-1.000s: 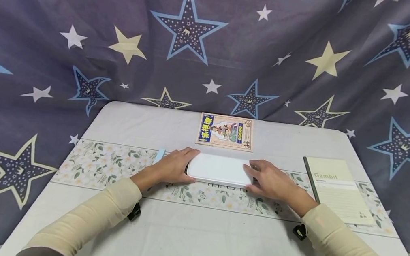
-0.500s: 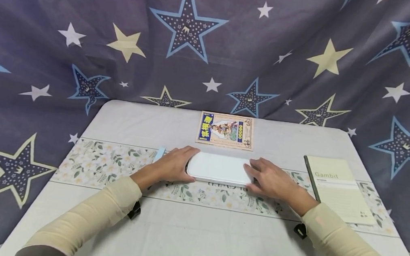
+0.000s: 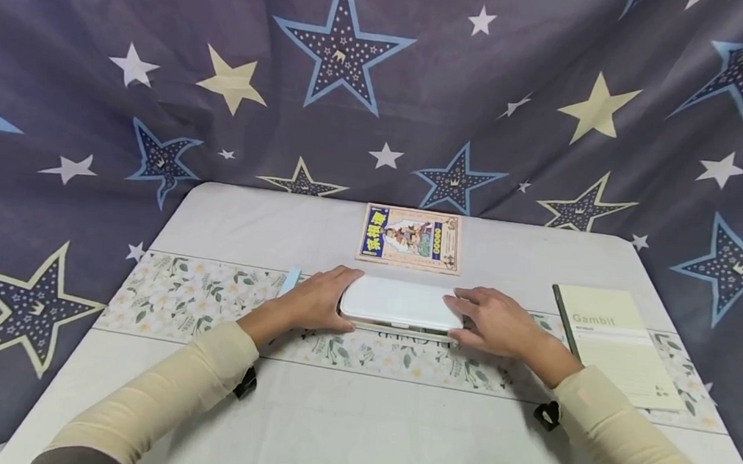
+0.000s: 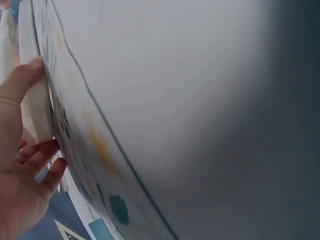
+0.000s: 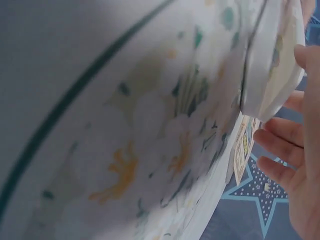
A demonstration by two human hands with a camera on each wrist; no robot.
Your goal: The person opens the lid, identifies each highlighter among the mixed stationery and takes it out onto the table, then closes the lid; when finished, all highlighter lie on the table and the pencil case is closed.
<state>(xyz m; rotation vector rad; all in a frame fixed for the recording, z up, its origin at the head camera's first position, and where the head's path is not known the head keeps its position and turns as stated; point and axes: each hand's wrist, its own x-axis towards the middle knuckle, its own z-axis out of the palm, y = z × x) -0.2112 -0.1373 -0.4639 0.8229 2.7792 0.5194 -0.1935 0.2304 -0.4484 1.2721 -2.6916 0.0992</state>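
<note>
A long white pencil case [image 3: 398,304] lies on the floral band of the table, with its lid slightly raised along the front edge. A narrow gap shows there; the contents are too small to tell. My left hand [image 3: 319,301] grips the case's left end, thumb at the front and fingers at the back. At the right end, my right hand [image 3: 495,322] holds the lid, its thumb at the lid's edge. In the right wrist view the lid of the pencil case [image 5: 282,75] stands apart from the base, near the thumb [image 5: 301,56].
Behind the case lies a colourful booklet [image 3: 411,239]. A cream notebook [image 3: 620,346] with a dark spine is to the right, partly behind the right forearm. A light-blue strip [image 3: 290,281] sticks out beyond the left hand. A star-patterned curtain [image 3: 385,78] hangs behind the table.
The front edge of the pencil case's lid has lifted from the base, opening a gap. My right hand has shifted slightly; my left hand keeps its place.
</note>
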